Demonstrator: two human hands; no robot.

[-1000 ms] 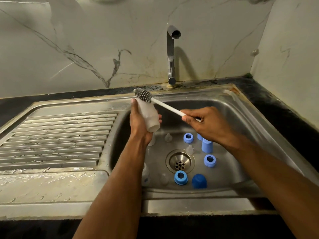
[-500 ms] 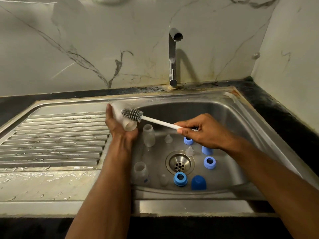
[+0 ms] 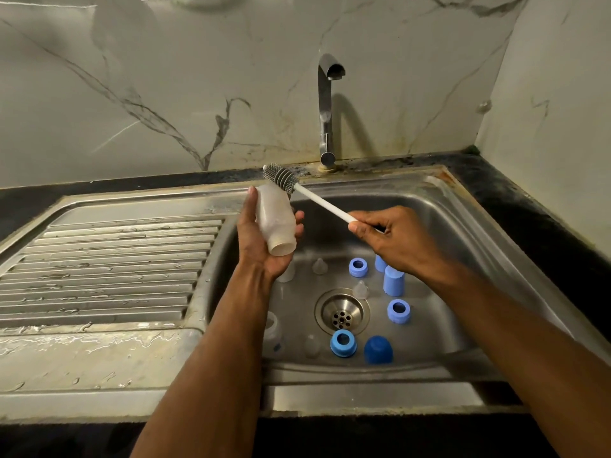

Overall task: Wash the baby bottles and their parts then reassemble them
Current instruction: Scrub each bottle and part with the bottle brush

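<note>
Left hand [image 3: 264, 239]: raised over the left side of the basin, palm up, fingers and thumb wrapped round a translucent bottle [image 3: 276, 219].
Right hand [image 3: 393, 241]: raised over the middle of the basin, fingers pinched round the end of the white handle of a bottle brush [image 3: 281, 176].
Brush: handle slanting up and left; grey bristle head against the closed base end of the bottle, outside it.
Around: steel sink [image 3: 469, 226] with drain [image 3: 342, 314] in its floor; tap [image 3: 327, 110] behind; ribbed, wet draining board [image 3: 105, 266] to the left; marble wall behind.
On the sink floor: three blue rings [image 3: 358, 267] [image 3: 399, 311] [image 3: 343, 342], a dark blue cap [image 3: 378, 350], a light blue cap [image 3: 393, 280], another partly hidden by the right wrist; clear teats [image 3: 319, 266] [image 3: 360, 289] [image 3: 311, 346].
In the way: left forearm covering most of a second bottle [image 3: 272, 328] at the basin's near left.
Held bottle: cloudy, lidless, tilted, open threaded mouth pointing down and toward the camera.
</note>
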